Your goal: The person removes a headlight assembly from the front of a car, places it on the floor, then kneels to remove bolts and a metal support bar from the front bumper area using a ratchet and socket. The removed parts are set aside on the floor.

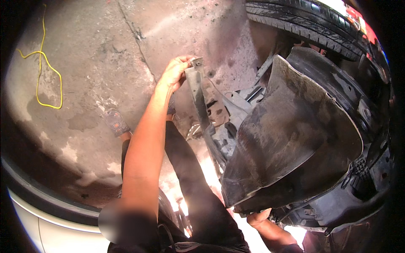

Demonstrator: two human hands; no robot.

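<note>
My left hand (175, 72) is closed around the upper end of a long, grey metal strip (195, 90). The strip runs down toward the left edge of a big, curved, dark wheel-arch liner (282, 130), scuffed and dusty, with a pale rim. My right hand (262, 217) is at the liner's lower edge, its thumb showing and bent inward. The other fingers are hidden, and what they hold cannot be made out; a small dark part lies right beside them.
A black tyre (308, 25) stands at the far right. Dark car body parts (354, 211) surround the liner. A yellow cord (60, 84) lies looped on the stained concrete floor (84, 76). At lower left is a pale car panel (55, 232). My shoe (117, 121) shows beside my left forearm.
</note>
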